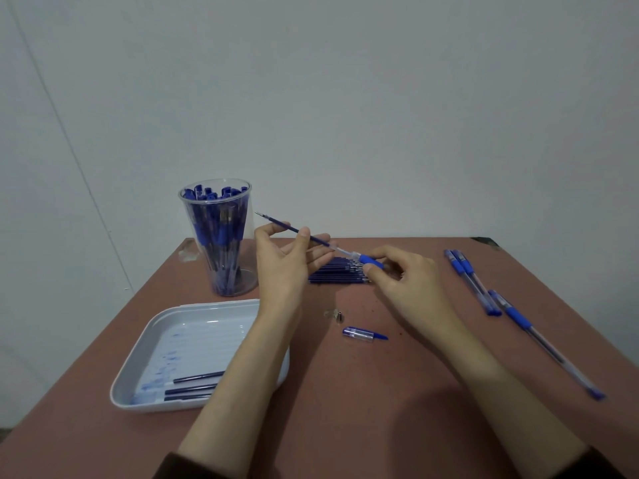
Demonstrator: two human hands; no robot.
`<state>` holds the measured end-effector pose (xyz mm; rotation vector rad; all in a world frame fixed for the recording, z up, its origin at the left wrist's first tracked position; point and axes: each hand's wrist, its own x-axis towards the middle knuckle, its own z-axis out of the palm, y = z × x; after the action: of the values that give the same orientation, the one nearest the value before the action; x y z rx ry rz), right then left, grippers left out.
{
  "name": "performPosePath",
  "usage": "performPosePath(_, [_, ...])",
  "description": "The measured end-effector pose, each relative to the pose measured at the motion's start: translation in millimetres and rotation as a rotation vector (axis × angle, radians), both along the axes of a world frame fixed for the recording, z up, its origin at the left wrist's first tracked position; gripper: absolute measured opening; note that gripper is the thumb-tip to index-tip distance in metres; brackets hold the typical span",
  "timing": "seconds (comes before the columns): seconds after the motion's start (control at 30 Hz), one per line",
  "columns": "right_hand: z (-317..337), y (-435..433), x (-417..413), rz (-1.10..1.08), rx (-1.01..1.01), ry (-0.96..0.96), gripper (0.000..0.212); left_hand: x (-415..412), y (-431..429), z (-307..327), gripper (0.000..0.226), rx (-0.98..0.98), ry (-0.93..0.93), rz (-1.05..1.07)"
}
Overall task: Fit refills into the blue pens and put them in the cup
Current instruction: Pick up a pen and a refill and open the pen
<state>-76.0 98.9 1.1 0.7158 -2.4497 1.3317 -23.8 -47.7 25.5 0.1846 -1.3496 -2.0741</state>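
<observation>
My left hand point(287, 257) pinches a dark blue refill point(276, 221) between thumb and forefinger, tip pointing up-left. The refill's rear end sits inside a clear pen barrel with a blue grip point(370, 260), which my right hand point(401, 274) holds by the grip. A pile of spare refills point(340, 273) lies on the table just behind both hands. The clear cup point(221, 236) at the back left is packed with several blue pens. A blue pen cap point(363, 334) and a small metal tip point(340, 315) lie in front of my hands.
A white tray point(193, 319) at the front left holds three refills point(193, 388) and ink stains. Three blue pens point(473, 281) lie on the right side of the brown table point(345, 392), one of them point(549, 347) close to the right edge.
</observation>
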Motion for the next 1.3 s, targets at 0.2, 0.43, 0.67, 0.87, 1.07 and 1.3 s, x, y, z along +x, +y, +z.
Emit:
performPosePath(0.2, [1.8,1.0,1.4,0.025,-0.012,0.003,0.011,-1.5,-0.9,-1.0,0.016,-0.004,-0.01,0.01])
performPosePath(0.43, [2.0,1.7,1.4,0.038,-0.015,-0.001,0.018,-1.8,-0.6,-1.6,0.016,-0.017,-0.024,-0.01])
performPosePath(0.67, [-0.5,-0.6,-0.2,0.066,-0.057,-0.042,0.011,-0.6,4.3,-3.2,0.017,-0.163,-0.105,-0.084])
performPosePath(0.87, [4.5,-3.3,2.7,0.194,-0.249,-0.249,0.011,1.6,7.1,-3.9,0.013,-0.346,-0.163,-0.231])
performPosePath(1.07, [11.6,-2.3,5.1,0.246,-0.481,-0.47,0.015,6.6,-9.4,-1.7,0.024,-0.695,-0.336,-0.364])
performPosePath(1.3, [14.5,0.2,4.5,0.237,-0.549,-0.514,0.017,11.5,-21.3,-4.8,0.034,-1.185,-0.587,-0.519])
